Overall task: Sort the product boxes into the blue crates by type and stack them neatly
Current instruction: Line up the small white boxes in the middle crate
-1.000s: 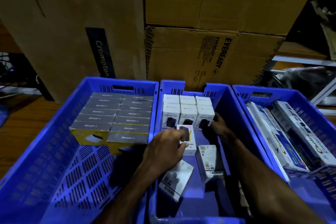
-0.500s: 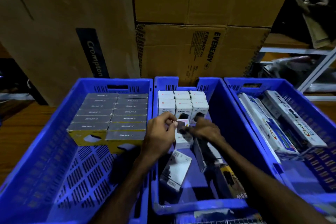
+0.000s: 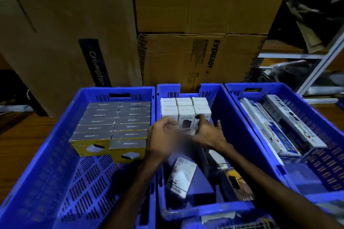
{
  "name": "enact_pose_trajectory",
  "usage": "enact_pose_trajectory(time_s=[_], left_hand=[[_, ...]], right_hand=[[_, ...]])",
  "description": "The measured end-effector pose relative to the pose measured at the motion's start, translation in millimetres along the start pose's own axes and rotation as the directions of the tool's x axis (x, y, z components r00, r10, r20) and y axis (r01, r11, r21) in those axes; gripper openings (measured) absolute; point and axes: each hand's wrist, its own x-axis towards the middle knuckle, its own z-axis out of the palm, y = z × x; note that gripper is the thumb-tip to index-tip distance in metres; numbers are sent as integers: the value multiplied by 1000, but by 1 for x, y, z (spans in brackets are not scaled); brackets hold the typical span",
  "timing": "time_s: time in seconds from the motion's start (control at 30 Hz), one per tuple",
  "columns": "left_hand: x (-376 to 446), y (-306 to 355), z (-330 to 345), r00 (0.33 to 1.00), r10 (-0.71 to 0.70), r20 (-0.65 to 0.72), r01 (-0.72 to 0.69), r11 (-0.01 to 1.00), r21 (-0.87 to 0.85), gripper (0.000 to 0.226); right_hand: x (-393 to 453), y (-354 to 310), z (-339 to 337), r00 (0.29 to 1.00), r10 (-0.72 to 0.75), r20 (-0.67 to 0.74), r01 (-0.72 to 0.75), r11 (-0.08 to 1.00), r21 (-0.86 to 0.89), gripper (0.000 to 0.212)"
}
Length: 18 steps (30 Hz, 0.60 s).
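Three blue crates stand side by side. The left crate [image 3: 55,182] holds two neat rows of grey-topped yellow boxes [image 3: 113,124]. At the far end of the middle crate [image 3: 240,135] is a stack of small white boxes [image 3: 184,109]. My left hand [image 3: 162,137] hovers in front of this stack with its fingers curled, blurred by motion. My right hand [image 3: 209,134] has its fingers spread, and its fingertips touch the front of the stack's right-hand box. A pale blur lies between my hands; what it is stays unclear. The right crate [image 3: 316,173] holds long white boxes [image 3: 290,126].
Loose in the near half of the middle crate lie a white-and-black box [image 3: 181,174], a dark box [image 3: 206,156] and a yellow-and-black box [image 3: 239,182]. Large cardboard cartons [image 3: 201,57] stand right behind the crates. A metal shelf [image 3: 305,55] is at the right.
Both hands have moved up to the white stack. The small white box that they held half a second ago is no longer clearly visible between them.
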Motion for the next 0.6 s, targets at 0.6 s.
enact_pose_trajectory(time_s=[0.6], left_hand=[[-6,0,-9,896,81,438,-243,913,328,84]], right_hand=[[-42,20,-130,817,-522,247,361,795,487,78]])
